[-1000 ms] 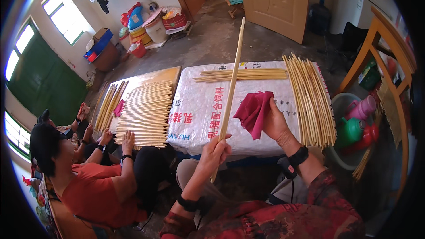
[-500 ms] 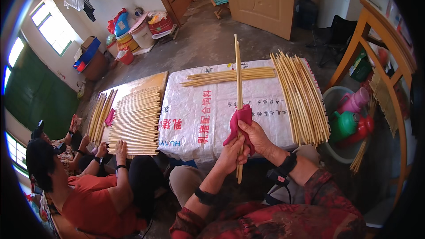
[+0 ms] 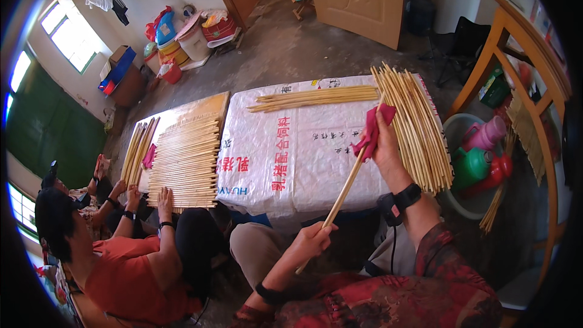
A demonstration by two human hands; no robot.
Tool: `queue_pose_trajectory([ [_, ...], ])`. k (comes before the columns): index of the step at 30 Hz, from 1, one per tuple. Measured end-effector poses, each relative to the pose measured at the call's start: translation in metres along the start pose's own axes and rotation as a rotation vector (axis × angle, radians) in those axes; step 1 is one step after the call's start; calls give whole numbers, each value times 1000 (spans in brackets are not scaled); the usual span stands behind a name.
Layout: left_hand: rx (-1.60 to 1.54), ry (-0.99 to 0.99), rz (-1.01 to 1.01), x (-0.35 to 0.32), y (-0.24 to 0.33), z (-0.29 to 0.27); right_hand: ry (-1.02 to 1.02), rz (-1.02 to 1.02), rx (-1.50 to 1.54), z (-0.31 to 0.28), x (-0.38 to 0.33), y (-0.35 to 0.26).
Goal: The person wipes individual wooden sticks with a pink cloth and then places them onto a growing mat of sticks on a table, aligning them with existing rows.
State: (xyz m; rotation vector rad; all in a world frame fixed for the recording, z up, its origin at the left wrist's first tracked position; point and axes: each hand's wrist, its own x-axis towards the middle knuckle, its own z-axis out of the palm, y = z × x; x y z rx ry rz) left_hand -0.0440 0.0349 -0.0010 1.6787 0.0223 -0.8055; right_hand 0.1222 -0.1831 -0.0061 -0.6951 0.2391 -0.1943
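Note:
Slanting from near my lap up over the table's front is a thin pale wooden stick (image 3: 346, 193); I cannot tell whether it is one or two together. Its lower part is gripped in my left hand (image 3: 311, 243), closed round it. Higher up, my right hand (image 3: 386, 143) is closed on a magenta cloth (image 3: 369, 133) wrapped about the stick. Just right of that hand, many similar sticks (image 3: 419, 140) lie side by side along the table's right edge. A smaller bundle of sticks (image 3: 316, 96) lies crosswise at the far side.
White printed sacking covers the table (image 3: 261, 152). At left, a person in an orange top (image 3: 130, 264) rests both hands at a board of sticks (image 3: 185, 161); another sits beyond. A basin (image 3: 455, 133) with flasks and a wooden chair (image 3: 504, 54) stand at right.
My hands have moved apart along the stick. The right hand and cloth slid up and right, the left hand moved down, and the stick tilted from upright to slanting.

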Motion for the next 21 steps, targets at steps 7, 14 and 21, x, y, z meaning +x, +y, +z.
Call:
queue_pose_trajectory([
  [7,-7,-53,-65,-50,-33,-32,-22,-196,138,-43,36,-43],
  [14,-470,206,128,-35,1,-43,-46,143,95,6,-11,-8],
  [21,-413,199,192,19,18,-30,-327,415,64,18,-56,35],
])
